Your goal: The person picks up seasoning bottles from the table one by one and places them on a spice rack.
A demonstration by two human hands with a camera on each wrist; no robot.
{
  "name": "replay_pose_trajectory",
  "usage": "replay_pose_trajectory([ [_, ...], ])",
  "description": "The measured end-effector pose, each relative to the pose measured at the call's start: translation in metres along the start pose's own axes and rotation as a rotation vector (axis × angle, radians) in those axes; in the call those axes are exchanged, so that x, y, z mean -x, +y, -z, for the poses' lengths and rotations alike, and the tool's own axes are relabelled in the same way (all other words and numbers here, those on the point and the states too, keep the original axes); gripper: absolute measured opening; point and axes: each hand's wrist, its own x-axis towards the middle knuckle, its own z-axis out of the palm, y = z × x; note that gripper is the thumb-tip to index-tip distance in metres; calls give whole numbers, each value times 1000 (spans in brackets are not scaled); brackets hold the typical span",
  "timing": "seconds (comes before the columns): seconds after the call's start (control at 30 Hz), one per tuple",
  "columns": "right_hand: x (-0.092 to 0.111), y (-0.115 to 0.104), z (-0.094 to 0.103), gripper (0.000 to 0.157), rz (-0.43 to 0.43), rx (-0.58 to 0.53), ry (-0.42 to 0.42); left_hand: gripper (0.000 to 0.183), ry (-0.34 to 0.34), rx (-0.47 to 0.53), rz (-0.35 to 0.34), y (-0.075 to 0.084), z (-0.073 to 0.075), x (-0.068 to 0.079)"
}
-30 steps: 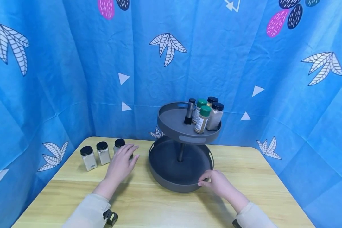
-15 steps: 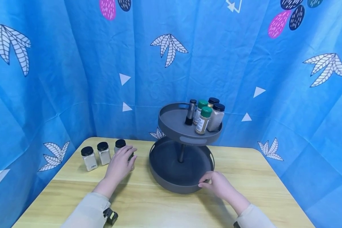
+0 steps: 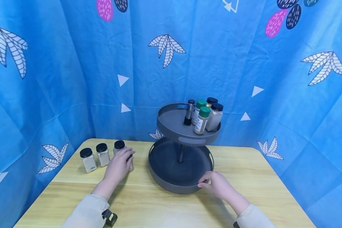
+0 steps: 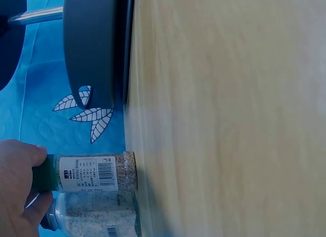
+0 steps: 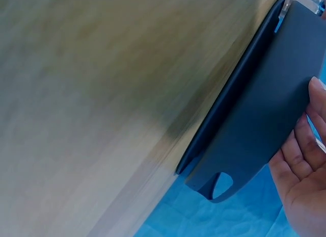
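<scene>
My left hand (image 3: 118, 164) grips a spice jar (image 4: 89, 174) by its green cap, thumb and fingers on either side. The jar stands upright on the table, largely covered by the hand in the head view. Just behind it is a black-lidded jar (image 3: 119, 145) of pale seasoning. With thumb and fingers, my right hand (image 3: 219, 185) pinches the near right rim of the lower tray of a dark grey two-tier turntable rack (image 3: 171, 187). In the right wrist view, the fingers (image 5: 293, 155) lie along the tray wall.
Two more black-lidded jars (image 3: 88, 161) stand at the left. The upper tray (image 3: 174, 122) bears a slim grinder (image 3: 189, 112), two green-capped jars (image 3: 202, 122) and two black-lidded jars (image 3: 215, 118). A blue patterned curtain (image 3: 231, 57) surrounds the wooden table (image 3: 148, 205).
My left hand's spread fingers have drawn in around the green cap, and the hand has shifted slightly left. My right hand stays on the tray rim.
</scene>
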Motion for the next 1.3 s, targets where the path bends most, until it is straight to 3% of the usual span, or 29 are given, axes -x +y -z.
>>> replay_pose_trajectory([
  [0.93,0,-1,3,4,-9,-10,-11,27,-30,-1,-25,7,5,-2],
  [1.3,0,-2,4,4,-7,-12,-16,26,-2,-6,-61,13,10,-5],
])
